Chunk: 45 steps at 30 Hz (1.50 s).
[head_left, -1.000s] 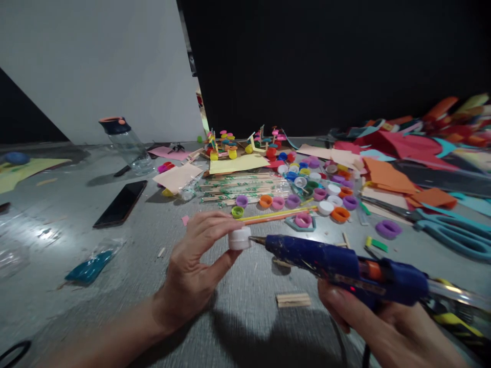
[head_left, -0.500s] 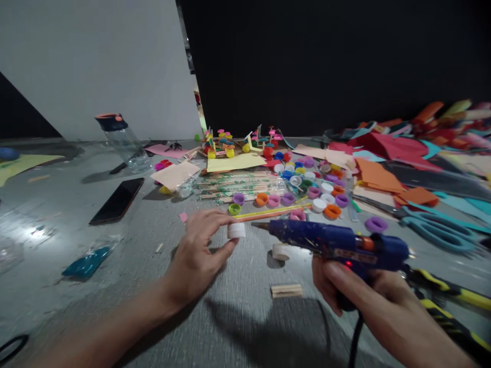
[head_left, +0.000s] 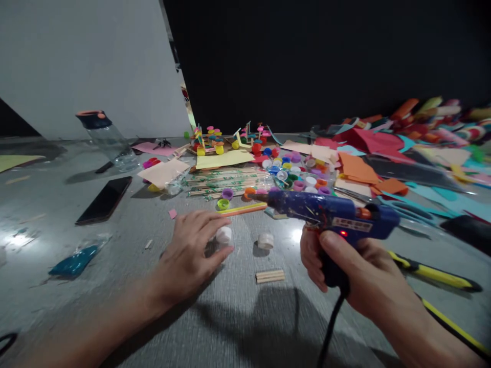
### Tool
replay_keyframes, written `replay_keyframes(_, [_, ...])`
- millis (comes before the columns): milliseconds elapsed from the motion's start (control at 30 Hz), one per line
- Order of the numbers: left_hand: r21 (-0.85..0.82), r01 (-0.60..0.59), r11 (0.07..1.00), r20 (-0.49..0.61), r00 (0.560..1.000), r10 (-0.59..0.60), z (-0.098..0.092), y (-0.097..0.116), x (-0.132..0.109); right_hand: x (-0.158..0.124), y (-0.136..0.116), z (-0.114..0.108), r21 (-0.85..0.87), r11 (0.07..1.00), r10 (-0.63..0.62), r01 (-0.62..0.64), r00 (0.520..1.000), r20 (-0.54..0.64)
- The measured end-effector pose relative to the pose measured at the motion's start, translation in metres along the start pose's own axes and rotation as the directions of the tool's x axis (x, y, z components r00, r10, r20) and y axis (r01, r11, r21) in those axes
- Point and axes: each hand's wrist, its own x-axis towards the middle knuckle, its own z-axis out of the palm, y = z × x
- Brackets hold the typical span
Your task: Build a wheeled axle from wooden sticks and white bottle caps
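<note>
A white bottle cap (head_left: 224, 235) rests on the grey table between the thumb and index finger of my left hand (head_left: 194, 245). Those fingers are spread around it, with a gap below the cap. My right hand (head_left: 345, 260) is wrapped round the grip of a blue hot glue gun (head_left: 318, 207), whose red light glows. Its nozzle points left, above the table and beyond the cap. To the right of the cap lies a second whitish cap (head_left: 265, 241), and nearer to me a small joined row of wooden sticks (head_left: 270, 276).
Behind are colourful caps (head_left: 293, 186), packed wooden sticks (head_left: 230, 180) and small built figures (head_left: 215, 140). At left stand a water bottle (head_left: 111, 145), a phone (head_left: 104, 200) and a teal packet (head_left: 79, 260). Coloured sheets (head_left: 356, 168), scissors (head_left: 406, 210) and a yellow-black tool (head_left: 433, 272) lie right.
My left fingers have spread from the white cap, which now sits on the table. The glue gun has risen and moved away from the cap. The view has shifted slightly right.
</note>
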Motion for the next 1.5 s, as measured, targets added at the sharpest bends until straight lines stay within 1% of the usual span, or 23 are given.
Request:
replay_keyframes(33, [0.008,-0.044,0.999,-0.022,0.999,0.044,-0.001,0.008,0.000,0.000,0.000,0.000,0.009,1.000,-0.003,0.003,1.000,-0.005])
replay_keyframes(67, [-0.005,-0.092,0.996,-0.011,0.996,0.092,-0.002,0.017,0.000,-0.001,0.000,0.000,0.009,1.000,-0.008,0.008,1.000,-0.014])
replay_keyframes(100, [-0.042,-0.121,0.992,0.039,0.992,0.122,-0.001,0.027,0.001,-0.001,0.000,0.000,0.005,1.000,-0.019,0.019,1.000,-0.021])
replay_keyframes(133, [-0.066,-0.115,0.991,0.101,0.987,0.121,0.002,0.036,0.002,-0.002,0.001,-0.001,-0.003,1.000,-0.031,0.031,0.999,-0.031])
replay_keyframes(200, [-0.055,-0.056,0.997,0.278,0.958,0.069,0.010,0.053,0.005,-0.002,0.002,-0.001,-0.018,0.998,-0.063,0.062,0.997,-0.046])
replay_keyframes(267, [-0.017,0.001,1.000,0.392,0.920,0.005,0.020,0.062,0.009,-0.002,0.003,0.000,-0.019,0.996,-0.092,0.091,0.994,-0.055])
replay_keyframes(300, [-0.008,0.019,1.000,0.424,0.905,-0.014,0.025,0.064,0.010,-0.002,0.003,0.001,-0.021,0.995,-0.097,0.096,0.994,-0.055])
replay_keyframes(333, [-0.018,0.036,0.999,0.437,0.899,-0.025,0.029,0.065,0.012,-0.001,0.002,0.001,-0.023,0.995,-0.099,0.098,0.994,-0.056])
replay_keyframes(400, [-0.064,0.069,0.996,0.430,0.902,-0.035,0.035,0.063,0.013,-0.001,0.001,0.002,-0.026,0.994,-0.104,0.102,0.993,-0.059])
replay_keyframes(533, [-0.119,0.120,0.986,0.403,0.913,-0.062,0.039,0.062,0.008,-0.001,0.000,0.002,-0.040,0.995,-0.096,0.094,0.994,-0.058])
replay_keyframes(633, [-0.157,0.169,0.973,0.397,0.913,-0.094,0.038,0.065,0.003,-0.002,0.000,0.002,-0.067,0.994,-0.087,0.083,0.994,-0.064])
replay_keyframes(700, [-0.173,0.178,0.969,0.410,0.907,-0.094,0.037,0.067,0.002,-0.002,0.000,0.002,-0.092,0.992,-0.090,0.084,0.994,-0.058])
replay_keyframes(767, [-0.170,0.179,0.969,0.444,0.892,-0.087,0.037,0.069,0.003,-0.002,-0.001,0.003,-0.106,0.991,-0.093,0.086,0.994,-0.061])
replay_keyframes(867, [-0.188,0.226,0.956,0.475,0.872,-0.113,0.036,0.070,0.005,-0.002,-0.001,0.004,-0.115,0.991,-0.080,0.070,0.993,-0.084])
replay_keyframes(1000, [-0.222,0.261,0.939,0.456,0.880,-0.136,0.028,0.073,0.006,-0.003,-0.001,0.005,-0.130,0.989,-0.077,0.064,0.993,-0.094])
replay_keyframes(1067, [-0.298,0.355,0.886,0.461,0.866,-0.192,0.019,0.073,0.007,-0.002,-0.001,0.003,-0.146,0.985,-0.102,0.092,0.993,-0.064])
replay_keyframes(1100, [-0.344,0.440,0.829,0.471,0.845,-0.253,0.013,0.072,0.006,-0.002,-0.002,0.003,-0.150,0.982,-0.119,0.112,0.992,-0.043])
replay_keyframes(1167, [-0.451,0.594,0.666,0.531,0.778,-0.335,0.001,0.067,0.005,-0.001,-0.003,0.002,-0.164,0.975,-0.150,0.148,0.989,0.001])
replay_keyframes(1200, [-0.504,0.641,0.579,0.536,0.758,-0.373,-0.006,0.063,0.003,-0.002,-0.004,0.001,-0.178,0.971,-0.158,0.159,0.987,0.015])
replay_keyframes(1267, [-0.601,0.666,0.442,0.493,0.744,-0.451,-0.018,0.055,-0.002,-0.003,-0.005,0.001,-0.223,0.962,-0.156,0.157,0.987,0.023])
replay_keyframes(1333, [-0.659,0.656,0.368,0.430,0.730,-0.531,-0.029,0.048,-0.008,-0.007,-0.001,-0.001,-0.273,0.955,-0.117,0.114,0.993,0.005])
replay_keyframes(1400, [-0.694,0.637,0.335,0.382,0.720,-0.579,-0.036,0.043,-0.012,-0.011,0.008,-0.004,-0.315,0.947,-0.079,0.067,0.997,-0.025])
replay_keyframes(1500, [-0.729,0.606,0.319,0.337,0.723,-0.603,-0.040,0.040,-0.015,-0.016,0.027,-0.011,-0.364,0.931,-0.050,0.024,0.997,-0.063])
